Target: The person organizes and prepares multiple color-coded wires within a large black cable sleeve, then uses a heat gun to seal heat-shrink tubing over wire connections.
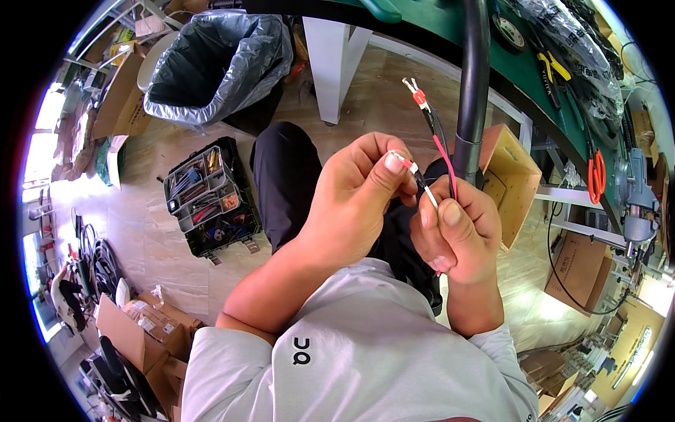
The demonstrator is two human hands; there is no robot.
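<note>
Left hand (355,193): thumb and forefinger are pinching one narrow red-and-white wire end (408,164).
Right hand (460,235): at five o'clock from that end, fingers are curling inward and the thumb is pressing over slim red, black and white wires (451,169).
Second wire end (420,97): one red-sleeved end is standing free at twelve o'clock above both hands, splitting into two metal tips.
Black tube (474,84): one round, glossy upright is rising at one o'clock, bounding the room on that side.
Wooden box (524,176): one open, pale box is sitting at three o'clock, beyond the right hand.
Toolbox (204,246): one black case is lying open at nine o'clock, divided trays holding small parts.
Floor (383,98): streaked, shiny tiles are giving open room at eleven o'clock, before one white table leg (327,70).
Bin (249,88): one is gaping at ten o'clock, its crinkled grey bag folding over the rim.
Tabletop (500,74): its green surface is curving from twelve toward three o'clock, carrying one tape roll (508,33), yellow-handled pliers (555,67) and crumpled plastic (562,39).
Cardboard box (580,271): one brown box is resting at four o'clock.
</note>
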